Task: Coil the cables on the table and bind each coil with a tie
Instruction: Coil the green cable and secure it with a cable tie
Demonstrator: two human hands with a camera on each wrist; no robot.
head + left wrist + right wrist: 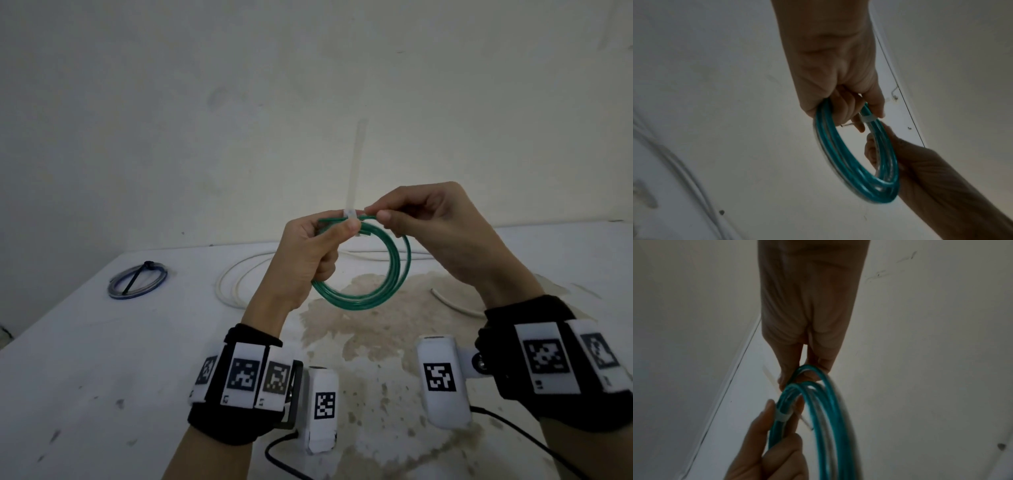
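I hold a green cable coil (394, 277) in the air above the table with both hands. A white zip tie (350, 214) wraps the top of the coil, and its long tail (356, 164) stands straight up. My left hand (346, 228) pinches the coil right at the tie. My right hand (376, 213) pinches the green strands just to the right of the tie. The left wrist view shows the coil (849, 162) hanging from my left hand (869, 123), with the tie (869, 119) by the fingertips. In the right wrist view my right hand (797, 374) grips the coil (830, 418) above the tie (783, 416).
A blue coil bound with a black tie (138, 279) lies at the far left of the white table (102, 359). A loose white cable (236, 277) loops behind my left hand, and its end (452, 303) lies to the right. A brown stain (376, 329) marks the table's middle.
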